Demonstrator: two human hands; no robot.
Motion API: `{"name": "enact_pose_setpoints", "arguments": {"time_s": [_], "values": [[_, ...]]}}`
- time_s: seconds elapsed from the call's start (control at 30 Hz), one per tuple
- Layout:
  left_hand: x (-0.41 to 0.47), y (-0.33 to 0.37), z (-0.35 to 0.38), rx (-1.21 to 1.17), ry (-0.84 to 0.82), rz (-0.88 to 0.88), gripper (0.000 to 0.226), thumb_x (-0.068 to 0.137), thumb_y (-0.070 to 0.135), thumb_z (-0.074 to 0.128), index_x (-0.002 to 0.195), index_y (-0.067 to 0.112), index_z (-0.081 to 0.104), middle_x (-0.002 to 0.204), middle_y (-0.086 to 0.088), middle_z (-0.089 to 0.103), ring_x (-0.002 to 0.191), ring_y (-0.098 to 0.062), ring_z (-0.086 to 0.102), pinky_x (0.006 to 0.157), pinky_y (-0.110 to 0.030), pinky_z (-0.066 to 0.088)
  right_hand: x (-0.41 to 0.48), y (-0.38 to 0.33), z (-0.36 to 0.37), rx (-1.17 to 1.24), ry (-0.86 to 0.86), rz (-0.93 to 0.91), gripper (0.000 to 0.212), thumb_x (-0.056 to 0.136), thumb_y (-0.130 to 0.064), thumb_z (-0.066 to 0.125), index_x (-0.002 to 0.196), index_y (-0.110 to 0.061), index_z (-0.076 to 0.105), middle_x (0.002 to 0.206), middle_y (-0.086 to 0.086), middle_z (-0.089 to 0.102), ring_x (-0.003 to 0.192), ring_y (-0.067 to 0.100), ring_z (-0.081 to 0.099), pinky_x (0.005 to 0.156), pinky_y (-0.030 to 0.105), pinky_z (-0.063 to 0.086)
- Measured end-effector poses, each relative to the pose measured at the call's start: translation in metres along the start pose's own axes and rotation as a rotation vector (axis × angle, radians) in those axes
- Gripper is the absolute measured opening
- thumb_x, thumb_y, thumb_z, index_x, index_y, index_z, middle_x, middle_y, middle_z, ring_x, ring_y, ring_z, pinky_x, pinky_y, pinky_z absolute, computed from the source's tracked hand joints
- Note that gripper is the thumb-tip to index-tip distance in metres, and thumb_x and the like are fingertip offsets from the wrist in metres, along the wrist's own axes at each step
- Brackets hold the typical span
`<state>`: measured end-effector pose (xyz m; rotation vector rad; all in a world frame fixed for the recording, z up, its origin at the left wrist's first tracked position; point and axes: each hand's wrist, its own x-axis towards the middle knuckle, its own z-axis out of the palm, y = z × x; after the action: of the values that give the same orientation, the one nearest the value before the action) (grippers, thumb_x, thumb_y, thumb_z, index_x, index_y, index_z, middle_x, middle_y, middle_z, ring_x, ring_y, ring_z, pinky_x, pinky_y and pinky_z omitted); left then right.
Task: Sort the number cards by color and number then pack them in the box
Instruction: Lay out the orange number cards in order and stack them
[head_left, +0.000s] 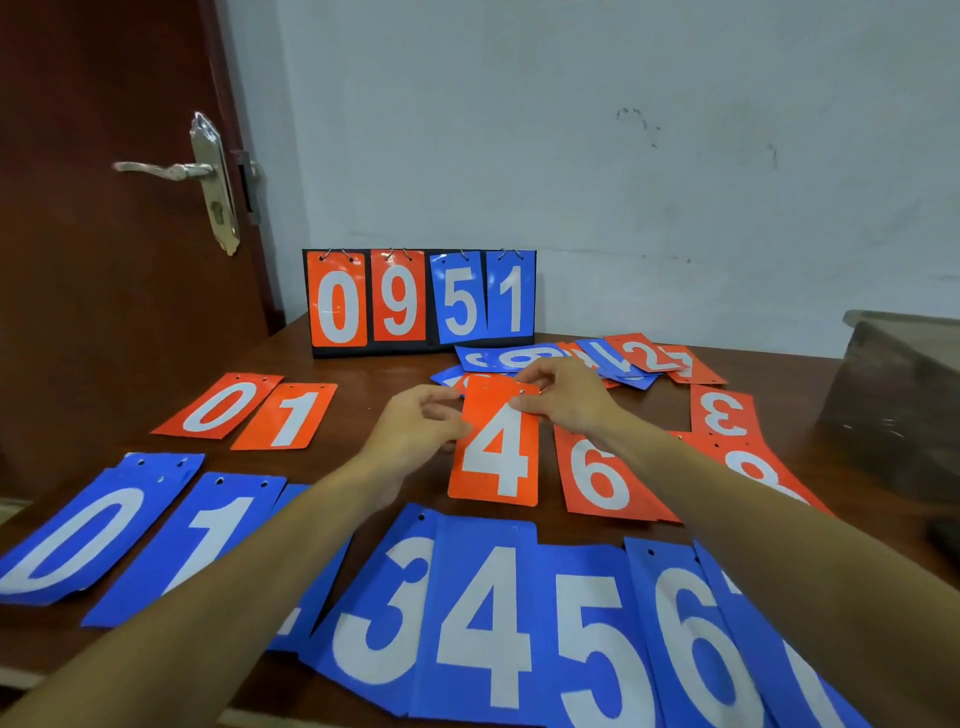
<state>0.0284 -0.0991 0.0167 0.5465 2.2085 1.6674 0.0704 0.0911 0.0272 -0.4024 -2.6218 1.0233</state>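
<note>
Your left hand (415, 431) and right hand (569, 400) pinch the orange 4 card (496, 457) by its upper edges, fingers (540, 370) curled. Bare counter (379, 384) lies leftward, before the orange 1 card (285, 418).

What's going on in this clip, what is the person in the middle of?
A person is sorting number cards on a wooden table. The left hand grips the orange 4 card at its left edge and the right hand pinches its top right corner. The orange 0 and orange 1 lie side by side at the left; blue cards run along the near edge. A mixed pile lies behind the hands, by the flip scoreboard.
</note>
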Motion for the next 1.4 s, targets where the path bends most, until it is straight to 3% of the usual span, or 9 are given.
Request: {"name": "enact_pose_setpoints", "arguments": {"time_s": [0.13, 0.3, 0.43, 0.6, 0.73, 0.87, 0.93, 1.17, 1.4], "values": [[0.014, -0.008, -0.003, 0.142, 0.045, 0.002, 0.033, 0.085, 0.012, 0.067, 0.114, 0.025, 0.061, 0.111, 0.003, 0.059, 0.108, -0.015, 0.055, 0.093, -0.036, 0.05, 0.014, 0.011, 0.015, -0.058, -0.059, 0.008, 0.034, 0.081, -0.021, 0.072, 0.113, -0.016, 0.062, 0.124, 0.004, 0.059, 0.109, 0.014, 0.056, 0.07, 0.016, 0.045], [0.03, -0.012, -0.004, 0.191, 0.018, 0.017, 0.022, 0.085, 0.015, 0.066, 0.104, 0.027, 0.063, 0.109, 0.004, 0.061, 0.105, -0.012, 0.056, 0.084, -0.029, 0.051, 0.018, 0.015, 0.034, -0.19, -0.072, -0.102, 0.034, 0.08, -0.023, 0.074, 0.111, -0.016, 0.063, 0.118, 0.003, 0.061, 0.106, 0.013, 0.055, 0.079, 0.021, 0.045], [0.047, -0.014, 0.0, 0.252, 0.012, 0.051, 0.017, 0.087, 0.015, 0.064, 0.1, 0.027, 0.064, 0.107, 0.005, 0.061, 0.102, -0.009, 0.056, 0.064, -0.016, 0.041, 0.028, 0.023, 0.035, -0.281, -0.104, -0.15, 0.036, 0.076, -0.031, 0.077, 0.108, -0.019, 0.064, 0.109, 0.0, 0.063, 0.095, 0.009, 0.056, 0.079, 0.022, 0.048], [0.08, -0.017, 0.0, 0.399, 0.035, 0.107, 0.015, 0.091, 0.014, 0.058, 0.099, 0.025, 0.062, 0.103, 0.007, 0.058, 0.102, -0.008, 0.053, 0.063, -0.013, 0.038, 0.053, 0.039, 0.019, -0.267, 0.009, -0.139, 0.024, 0.086, -0.032, 0.065, 0.104, -0.017, 0.066, 0.108, -0.001, 0.065, 0.094, 0.009, 0.057, 0.08, 0.021, 0.047], [0.116, -0.021, 0.004, 0.534, 0.137, 0.131, 0.023, 0.093, 0.017, 0.055, 0.115, 0.02, 0.061, 0.122, -0.002, 0.052, 0.111, -0.016, 0.05, 0.084, -0.023, 0.041, 0.078, 0.054, 0.008, -0.299, -0.005, -0.058, 0.036, 0.089, -0.042, 0.06, 0.113, -0.016, 0.063, 0.115, 0.002, 0.064, 0.095, 0.01, 0.056, 0.072, 0.016, 0.042], [0.149, -0.027, 0.011, 0.673, 0.166, 0.04, 0.047, 0.095, 0.032, 0.052, 0.139, 0.017, 0.043, 0.142, -0.009, 0.044, 0.132, -0.026, 0.038, 0.106, -0.042, 0.035, 0.09, 0.059, 0.017, -0.481, -0.191, -0.087, 0.072, 0.075, -0.071, 0.055, 0.131, -0.025, 0.052, 0.134, 0.0, 0.051, 0.123, 0.018, 0.046, 0.101, 0.038, 0.042], [0.158, -0.029, 0.017, 0.758, 0.163, 0.01, 0.053, 0.095, 0.038, 0.05, 0.142, 0.017, 0.037, 0.144, -0.008, 0.042, 0.136, -0.027, 0.031, 0.109, -0.044, 0.027, 0.092, 0.059, 0.021, -0.536, -0.201, -0.093, 0.079, 0.07, -0.075, 0.057, 0.133, -0.028, 0.05, 0.136, 0.001, 0.049, 0.127, 0.02, 0.041, 0.104, 0.044, 0.039], [0.169, -0.033, 0.027, 0.788, 0.224, 0.072, 0.052, 0.09, 0.032, 0.061, 0.136, 0.018, 0.042, 0.138, -0.009, 0.043, 0.132, -0.026, 0.033, 0.106, -0.042, 0.028, 0.09, 0.059, 0.013, -0.672, -0.226, -0.242, 0.066, 0.083, -0.067, 0.048, 0.132, -0.023, 0.051, 0.131, 0.002, 0.055, 0.119, 0.018, 0.05, 0.097, 0.035, 0.046], [0.171, -0.024, 0.021, 0.452, 0.17, -0.152, 0.053, 0.081, 0.024, 0.074, 0.127, 0.01, 0.05, 0.127, -0.009, 0.055, 0.122, -0.025, 0.047, 0.099, -0.038, 0.042, 0.08, 0.062, 0.001, -0.764, -0.19, -0.406, 0.037, 0.099, -0.04, 0.035, 0.107, -0.018, 0.063, 0.104, 0.004, 0.064, 0.097, 0.017, 0.058, 0.083, 0.031, 0.049]]}}
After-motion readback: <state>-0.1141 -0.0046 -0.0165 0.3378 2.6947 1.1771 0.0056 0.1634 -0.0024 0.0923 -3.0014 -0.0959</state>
